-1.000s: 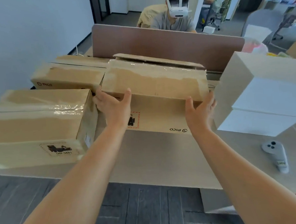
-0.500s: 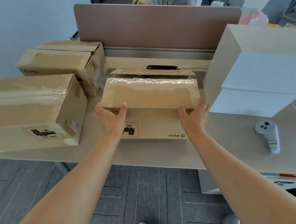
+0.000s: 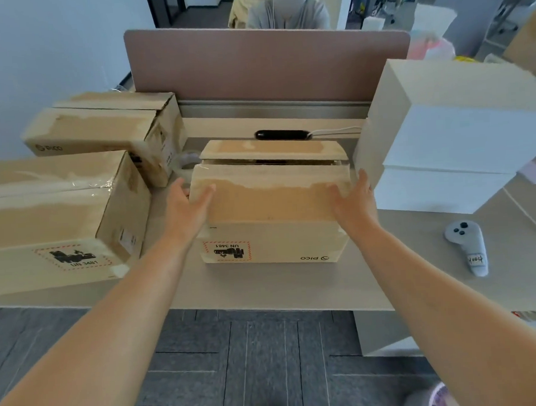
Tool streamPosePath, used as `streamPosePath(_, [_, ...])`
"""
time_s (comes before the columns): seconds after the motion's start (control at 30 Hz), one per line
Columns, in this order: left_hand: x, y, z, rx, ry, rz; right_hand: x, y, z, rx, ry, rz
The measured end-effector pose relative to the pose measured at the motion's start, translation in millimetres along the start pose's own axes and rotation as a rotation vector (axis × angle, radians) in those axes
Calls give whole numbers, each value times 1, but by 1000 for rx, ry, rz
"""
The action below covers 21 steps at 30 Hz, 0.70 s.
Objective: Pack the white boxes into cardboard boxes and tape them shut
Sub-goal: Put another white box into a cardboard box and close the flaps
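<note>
The left hand and right hand press flat, fingers straight, against the two ends of the middle cardboard box — it sits on the desk, far flap slightly lifted, just beside the stacked white boxes.

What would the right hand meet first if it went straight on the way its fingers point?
Probably the side of the white box stack. The right hand presses the right end of the centre cardboard box, fingers aimed into the narrow gap beside that stack; depth is unclear.
</note>
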<state>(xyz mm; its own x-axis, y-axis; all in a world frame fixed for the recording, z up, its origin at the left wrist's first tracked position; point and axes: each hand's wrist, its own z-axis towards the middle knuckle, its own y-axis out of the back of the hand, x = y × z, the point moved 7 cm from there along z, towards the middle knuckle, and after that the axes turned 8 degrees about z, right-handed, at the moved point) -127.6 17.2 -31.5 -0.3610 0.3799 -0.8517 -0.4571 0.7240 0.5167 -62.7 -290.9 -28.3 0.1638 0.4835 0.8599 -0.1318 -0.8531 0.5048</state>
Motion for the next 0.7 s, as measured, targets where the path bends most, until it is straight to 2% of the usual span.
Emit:
streamPosePath(0.1, [-10,9,7,-16,31,-63,17,8,4,-3,6,61])
streamPosePath(0.2, [-28,26,10,-41,-27,-43,38,20,-1,-38,88,49])
streamPosePath(0.4, [-49,57,11,-71,-51,-52,69,41,-16,-112,215,-275])
streamPosePath(0.47, [-56,58,8,30,-101,65,75,42,-19,-52,211,-396])
streamPosePath(0.6, [-62,41,-21,465,-72,353,64,17,-23,331,82,-651])
streamPosePath(0.7, [-59,25,-37,578,-204,647,58,-4,-39,508,114,-747])
